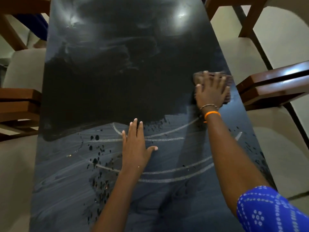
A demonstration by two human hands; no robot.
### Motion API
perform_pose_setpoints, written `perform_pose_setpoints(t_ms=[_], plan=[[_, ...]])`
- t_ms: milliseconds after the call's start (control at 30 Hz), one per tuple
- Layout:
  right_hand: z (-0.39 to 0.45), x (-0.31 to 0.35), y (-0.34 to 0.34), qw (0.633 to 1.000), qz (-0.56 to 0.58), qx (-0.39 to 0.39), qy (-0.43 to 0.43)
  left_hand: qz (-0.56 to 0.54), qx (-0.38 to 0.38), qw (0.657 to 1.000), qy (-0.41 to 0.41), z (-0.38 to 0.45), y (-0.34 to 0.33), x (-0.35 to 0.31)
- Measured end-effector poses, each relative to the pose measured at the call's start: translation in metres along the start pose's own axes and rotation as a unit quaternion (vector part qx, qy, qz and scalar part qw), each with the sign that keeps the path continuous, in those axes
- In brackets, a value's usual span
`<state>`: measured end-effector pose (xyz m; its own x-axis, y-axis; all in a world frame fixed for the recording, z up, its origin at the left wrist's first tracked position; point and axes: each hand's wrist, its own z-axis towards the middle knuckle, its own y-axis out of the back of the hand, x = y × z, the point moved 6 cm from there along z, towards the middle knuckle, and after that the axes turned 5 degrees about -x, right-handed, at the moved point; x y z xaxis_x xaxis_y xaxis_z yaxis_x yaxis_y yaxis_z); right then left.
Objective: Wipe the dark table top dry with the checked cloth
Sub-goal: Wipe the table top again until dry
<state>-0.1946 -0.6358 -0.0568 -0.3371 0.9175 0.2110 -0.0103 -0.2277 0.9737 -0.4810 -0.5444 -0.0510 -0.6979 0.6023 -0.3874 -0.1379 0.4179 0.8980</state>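
The dark table top [107,84] runs lengthwise away from me, with a wet black patch across its middle and pale smeared streaks and dark droplets on the near half. My right hand [211,90] lies flat with spread fingers on the folded checked cloth [228,81], pressing it onto the table beside the right edge; both look blurred. My left hand [136,146] rests palm down on the table near the centre, fingers apart, holding nothing.
Wooden chairs with pale cushions stand along both long sides: one [274,84] close to the cloth on the right, another [18,104] on the left, more at the far corners. Pale floor shows between them.
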Motion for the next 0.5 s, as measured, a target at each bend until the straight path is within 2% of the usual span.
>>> perform_pose_setpoints(t_ms=[100, 200, 300, 367, 500], plan=[[-0.054, 0.066, -0.014, 0.993, 0.016, 0.035, 0.111, 0.001, -0.003, 1.000, 0.006, -0.005, 0.001, -0.002], [-0.110, 0.123, -0.024, 0.966, 0.037, 0.078, 0.244, 0.008, -0.014, 1.000, 0.017, -0.016, 0.001, -0.003], [-0.135, 0.122, -0.024, 0.932, 0.032, 0.103, 0.346, 0.024, -0.005, 0.999, 0.023, -0.028, -0.002, -0.007], [-0.127, 0.099, -0.019, 0.931, 0.045, 0.095, 0.350, 0.038, 0.006, 0.999, 0.019, -0.029, -0.005, -0.007], [-0.078, 0.004, 0.000, 0.970, 0.034, 0.051, 0.233, 0.031, 0.010, 0.999, 0.031, -0.028, -0.007, -0.014]])
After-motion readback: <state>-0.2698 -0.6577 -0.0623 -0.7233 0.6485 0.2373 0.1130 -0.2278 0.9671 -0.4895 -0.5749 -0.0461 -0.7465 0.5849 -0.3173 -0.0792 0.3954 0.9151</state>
